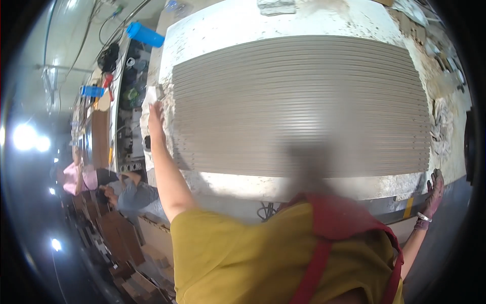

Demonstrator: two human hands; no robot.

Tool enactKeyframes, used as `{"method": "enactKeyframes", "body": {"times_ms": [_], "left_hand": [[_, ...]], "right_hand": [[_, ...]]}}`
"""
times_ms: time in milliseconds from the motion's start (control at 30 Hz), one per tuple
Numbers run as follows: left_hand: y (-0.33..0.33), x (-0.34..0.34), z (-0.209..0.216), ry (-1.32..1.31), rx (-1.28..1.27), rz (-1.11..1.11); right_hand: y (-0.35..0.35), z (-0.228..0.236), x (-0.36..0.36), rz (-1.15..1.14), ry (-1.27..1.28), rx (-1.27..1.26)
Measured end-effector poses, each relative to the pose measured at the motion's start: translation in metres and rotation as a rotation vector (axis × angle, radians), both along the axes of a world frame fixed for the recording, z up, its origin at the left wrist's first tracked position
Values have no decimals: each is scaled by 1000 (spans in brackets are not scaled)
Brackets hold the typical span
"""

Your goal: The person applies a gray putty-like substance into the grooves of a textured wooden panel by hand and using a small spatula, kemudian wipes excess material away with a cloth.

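Many long grey-brown strips (304, 106) lie side by side in a broad rectangle across a white worktable (212, 38). Past the left end of the strips, my left arm reaches out along the table edge. My left hand (155, 114) is closed on a small white block-like piece (153, 94); whether it is a folded cloth or a solid block is unclear. On the other side, my right hand (434, 195) wears a dark purplish glove. It is by the table's near right corner, fingers stretched out and holding nothing visible.
A blue bottle (145, 34) lies at the far left corner. At the far edge is a grey-white folded bundle (276, 6). Crumpled material (442, 124) lines the right side. Left of the table are a cluttered shelf (134, 76) and two other people, one in pink (86, 180), one in grey (134, 195).
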State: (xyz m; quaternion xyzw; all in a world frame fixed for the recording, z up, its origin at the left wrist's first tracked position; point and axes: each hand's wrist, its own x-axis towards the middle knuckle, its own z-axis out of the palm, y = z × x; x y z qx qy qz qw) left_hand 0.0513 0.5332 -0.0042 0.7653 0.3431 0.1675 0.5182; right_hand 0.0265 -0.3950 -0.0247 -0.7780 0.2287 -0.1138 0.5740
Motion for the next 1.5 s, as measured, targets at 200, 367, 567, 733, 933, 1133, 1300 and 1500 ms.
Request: {"method": "enactKeyframes", "body": {"times_ms": [200,367,567,733,933,1133,1300,1500], "left_hand": [[-40,-114,-20,178,-260,-57],[-50,-121,-10,199,-280,-78],[-19,-95,-5,297,-269,-171],[18,43,-18,-132,-321,29],[146,162,-89,245,556,-343],[63,187,-72,281,437,-293],[43,186,-49,394,671,-292],[27,187,-44,347,657,-362]], "right_hand": [[-25,-55,41,99,83,82],[-8,-60,52,70,50,-74],[-1,-66,52,-46,8,63],[-38,-71,44,91,-6,199],[22,-75,43,-57,96,-20],[100,-3,44,-138,-87,-230],[115,8,47,-249,-106,-94],[109,4,48,-267,-113,9]]}}
